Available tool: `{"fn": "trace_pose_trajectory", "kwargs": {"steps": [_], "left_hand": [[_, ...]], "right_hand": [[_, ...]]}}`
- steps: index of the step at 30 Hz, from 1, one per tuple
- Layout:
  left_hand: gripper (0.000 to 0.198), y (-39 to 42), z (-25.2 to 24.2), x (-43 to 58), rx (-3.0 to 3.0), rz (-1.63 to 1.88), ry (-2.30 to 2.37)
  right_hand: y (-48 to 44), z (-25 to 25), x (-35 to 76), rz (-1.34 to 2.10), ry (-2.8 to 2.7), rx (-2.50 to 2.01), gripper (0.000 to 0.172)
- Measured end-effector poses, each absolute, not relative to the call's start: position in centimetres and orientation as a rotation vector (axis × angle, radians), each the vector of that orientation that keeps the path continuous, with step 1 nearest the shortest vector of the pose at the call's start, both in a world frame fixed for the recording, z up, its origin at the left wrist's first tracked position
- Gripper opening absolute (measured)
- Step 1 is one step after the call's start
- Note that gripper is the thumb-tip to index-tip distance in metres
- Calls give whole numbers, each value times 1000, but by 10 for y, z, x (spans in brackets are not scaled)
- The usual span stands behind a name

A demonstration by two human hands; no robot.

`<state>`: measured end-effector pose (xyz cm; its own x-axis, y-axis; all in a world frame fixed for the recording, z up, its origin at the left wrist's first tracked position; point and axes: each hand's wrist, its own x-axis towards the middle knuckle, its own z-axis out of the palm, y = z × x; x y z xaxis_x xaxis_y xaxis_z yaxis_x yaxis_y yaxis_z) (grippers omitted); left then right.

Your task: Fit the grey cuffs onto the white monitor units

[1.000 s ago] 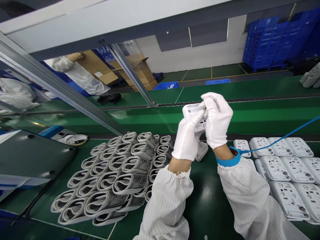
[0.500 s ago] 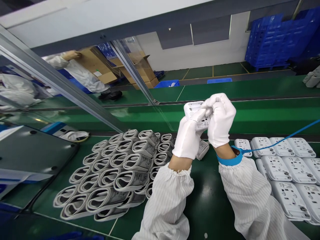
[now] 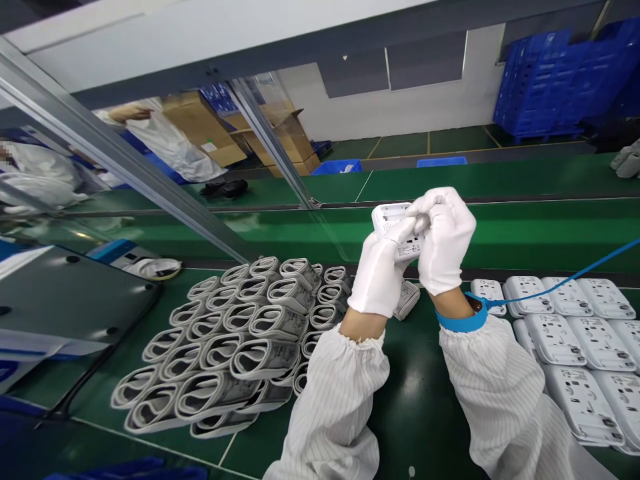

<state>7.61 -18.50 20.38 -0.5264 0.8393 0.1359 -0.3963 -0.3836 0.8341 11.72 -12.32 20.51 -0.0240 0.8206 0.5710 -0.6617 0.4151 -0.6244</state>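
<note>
Both gloved hands are raised above the green bench, holding one white plastic device between them. My left hand grips its lower left side, fingers wrapped round it. My right hand is closed over its right end, fingers curled on top. A blue wrist strap with a blue cord circles my right wrist. Below my hands lie several rolled grey cuffs at the left and several white devices laid face down at the right.
A green conveyor belt runs behind the bench. A slanted metal frame bar crosses the left. A dark tray lies at far left. Another person in white stands by cardboard boxes. Blue crates are stacked at back right.
My hands have kept the device in the same hold and place, shifting only slightly; the view has drifted a little. The other person's arm at the back has moved.
</note>
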Motion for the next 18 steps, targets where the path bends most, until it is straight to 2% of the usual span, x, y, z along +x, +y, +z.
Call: {"fn": "trace_pose_trajectory", "kwargs": {"steps": [9,14,18], "left_hand": [[22,-186,206,77,710,1987,1003],[29,-187,208,77,725,1978,1035],[25,-187,205,76,735,1966,1002]], "right_hand": [[-124,206,118,1207,-1030,-191,18],[-125,207,118,1202,-1023,-181,17],[-125,207,118,1199,-1036,-196,18]]}}
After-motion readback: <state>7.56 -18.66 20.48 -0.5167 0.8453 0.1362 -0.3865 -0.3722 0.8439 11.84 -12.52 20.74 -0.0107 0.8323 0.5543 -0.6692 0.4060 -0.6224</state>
